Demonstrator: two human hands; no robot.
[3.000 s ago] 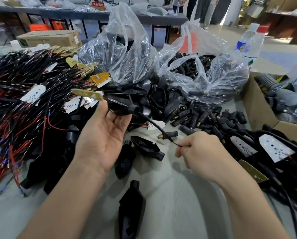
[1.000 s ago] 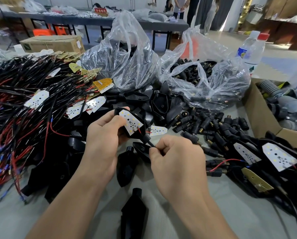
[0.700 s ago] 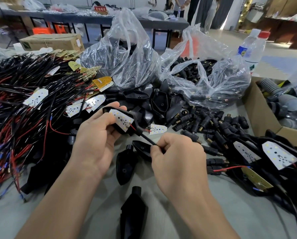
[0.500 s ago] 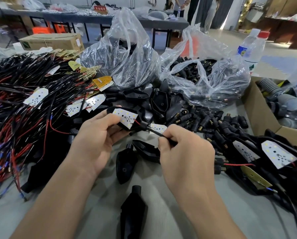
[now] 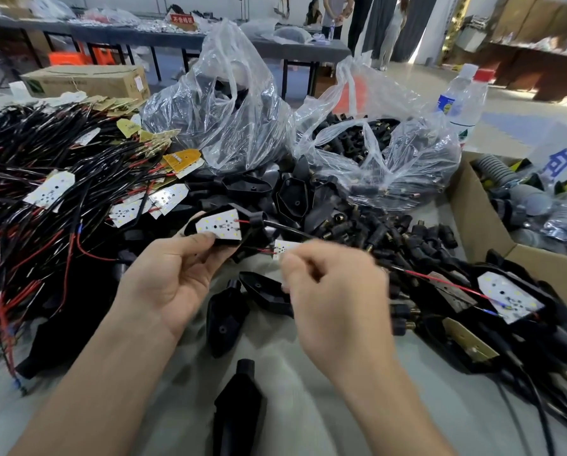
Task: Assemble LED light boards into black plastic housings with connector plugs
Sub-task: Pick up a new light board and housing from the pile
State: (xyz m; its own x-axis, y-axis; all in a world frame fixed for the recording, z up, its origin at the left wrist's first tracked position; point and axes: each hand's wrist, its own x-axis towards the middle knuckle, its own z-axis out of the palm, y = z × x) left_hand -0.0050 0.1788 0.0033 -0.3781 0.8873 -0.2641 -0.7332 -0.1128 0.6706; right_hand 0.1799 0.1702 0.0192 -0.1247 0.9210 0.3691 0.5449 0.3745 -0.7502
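Head view: a black housing [image 5: 255, 221] is held in the left hand [image 5: 166, 284], cradled on the fingers with the thumb pressed at its near edge. A white LED board [image 5: 218, 225] is seen lying face up inside the housing, its red lead running toward the neck. From that neck a black cable [image 5: 288, 229] is led to the right and is lost under the right hand [image 5: 334, 291], whose fingers are curled. The hand is blurred, but the cable appears to be pinched there, and a thin red wire [image 5: 440, 280] is seen coming out beyond it.

The step in hand is judged to be the drawing of the cable through the neck so that the board is seated flat. Whether the board is fully home cannot be told. No plug is seen on this cable. The next move is likely to call for one to be taken from the loose pile of connector plugs [image 5: 384, 230] just beyond the right hand and fitted to the free wire ends, with the housing steadied by the left hand and the thin leads spared any sharp tug. Empty housings [image 5: 224, 319] lie on the table [image 5: 285, 383] between the forearms.
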